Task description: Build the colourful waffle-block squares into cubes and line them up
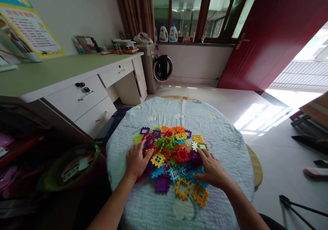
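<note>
A heap of colourful plastic interlocking tiles [181,156] lies on a round table covered by a pale blue cloth [179,209]. My left hand [137,160] rests against the heap's left side, thumb and fingers apart. On the opposite side, my right hand [211,168] touches the pile with its fingers spread, beside a dark purple tile [195,157]. Nearest to me lie a flat purple tile [162,184], a yellow-orange square frame [182,189] and an orange window tile [200,195]. Some tiles are partly hidden under others and beneath my fingers.
To the left stands a desk with a green top [64,69] and white drawers. A bin [74,168] sits below it. Beyond the table are a washing machine [151,66] with its door open and a red door [256,35]. Black tripod-like legs [294,202] stand at the lower right.
</note>
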`<action>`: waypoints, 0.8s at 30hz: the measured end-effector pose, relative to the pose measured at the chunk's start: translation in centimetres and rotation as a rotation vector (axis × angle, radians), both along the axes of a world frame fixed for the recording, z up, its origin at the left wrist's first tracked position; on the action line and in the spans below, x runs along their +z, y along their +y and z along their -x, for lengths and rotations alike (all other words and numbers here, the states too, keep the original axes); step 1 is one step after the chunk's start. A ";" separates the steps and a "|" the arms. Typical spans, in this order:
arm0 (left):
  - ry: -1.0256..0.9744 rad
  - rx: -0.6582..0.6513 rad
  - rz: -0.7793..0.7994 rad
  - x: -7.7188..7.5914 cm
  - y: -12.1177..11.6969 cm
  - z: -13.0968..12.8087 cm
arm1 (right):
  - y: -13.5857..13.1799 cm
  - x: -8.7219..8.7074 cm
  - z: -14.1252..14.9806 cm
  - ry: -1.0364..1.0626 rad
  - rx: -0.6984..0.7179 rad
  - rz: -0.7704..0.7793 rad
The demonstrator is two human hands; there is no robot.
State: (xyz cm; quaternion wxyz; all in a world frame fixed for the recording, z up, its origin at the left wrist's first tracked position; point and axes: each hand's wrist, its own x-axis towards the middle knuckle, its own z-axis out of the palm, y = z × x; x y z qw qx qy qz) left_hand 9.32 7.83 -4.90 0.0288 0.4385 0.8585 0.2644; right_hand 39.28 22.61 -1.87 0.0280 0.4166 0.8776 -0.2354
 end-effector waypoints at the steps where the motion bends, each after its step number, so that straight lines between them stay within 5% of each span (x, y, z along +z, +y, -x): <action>1: -0.041 -0.073 -0.024 0.2 0.5 -0.5 | -0.3 -0.1 0.6 0.017 0.016 0.001; 7: -0.195 -0.323 -0.053 0.6 1.8 -2.6 | -1.0 -0.5 3.0 0.281 0.160 0.051; 10: -0.163 -0.321 -0.066 0.7 1.3 -2.4 | -0.4 -0.3 2.5 0.420 0.243 0.087; 13: -0.075 -0.251 -0.099 1.3 1.7 -0.7 | 0.8 -0.2 1.3 0.482 0.153 0.031; 20: 0.037 -0.024 0.186 3.0 10.1 4.9 | 3.5 -2.2 0.2 0.399 -0.068 -0.126; 24: 0.009 -0.083 0.320 2.4 13.8 5.4 | 3.2 -3.0 0.9 0.329 -0.093 -0.072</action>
